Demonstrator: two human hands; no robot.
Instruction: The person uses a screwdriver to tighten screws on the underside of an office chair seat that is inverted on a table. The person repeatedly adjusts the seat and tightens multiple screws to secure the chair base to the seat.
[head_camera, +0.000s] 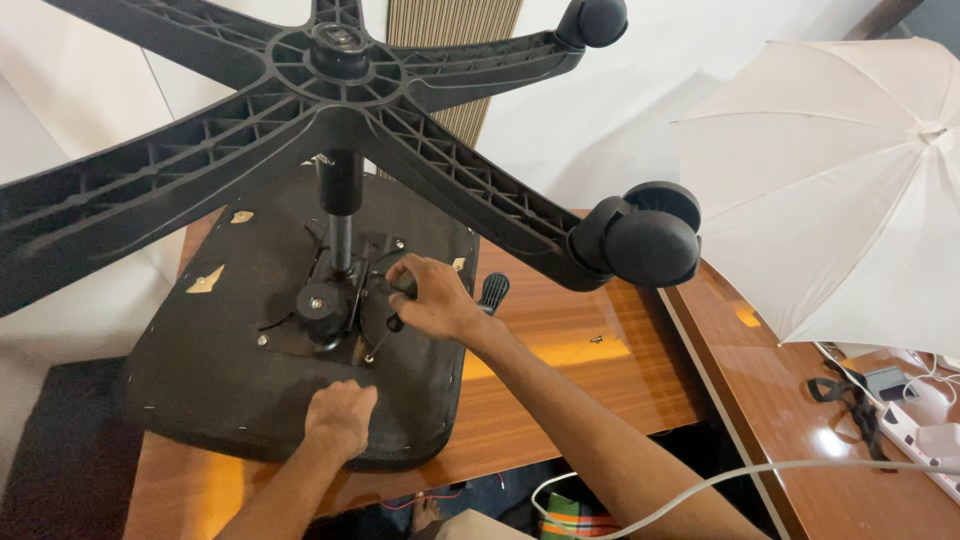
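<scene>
An office chair lies upside down on a wooden table (560, 370). Its black seat underside (220, 370) faces up, and the star-shaped wheel base (330, 100) stands high on the gas column (340, 215). My left hand (340, 418) rests in a loose fist on the seat's near edge, pressing down. My right hand (425, 298) is on the black metal mechanism plate (340, 305) beside the column, fingers pinched around a small part there; what they grip is hidden. A black lever handle (494, 292) sticks out just right of that hand.
A castor wheel (645, 240) hangs over the table to the right; another castor (598, 20) is at the top. A white photo umbrella (830, 180) stands at right over a second wooden surface with a power strip (920, 435) and cables. A white cable (700, 485) crosses near my right forearm.
</scene>
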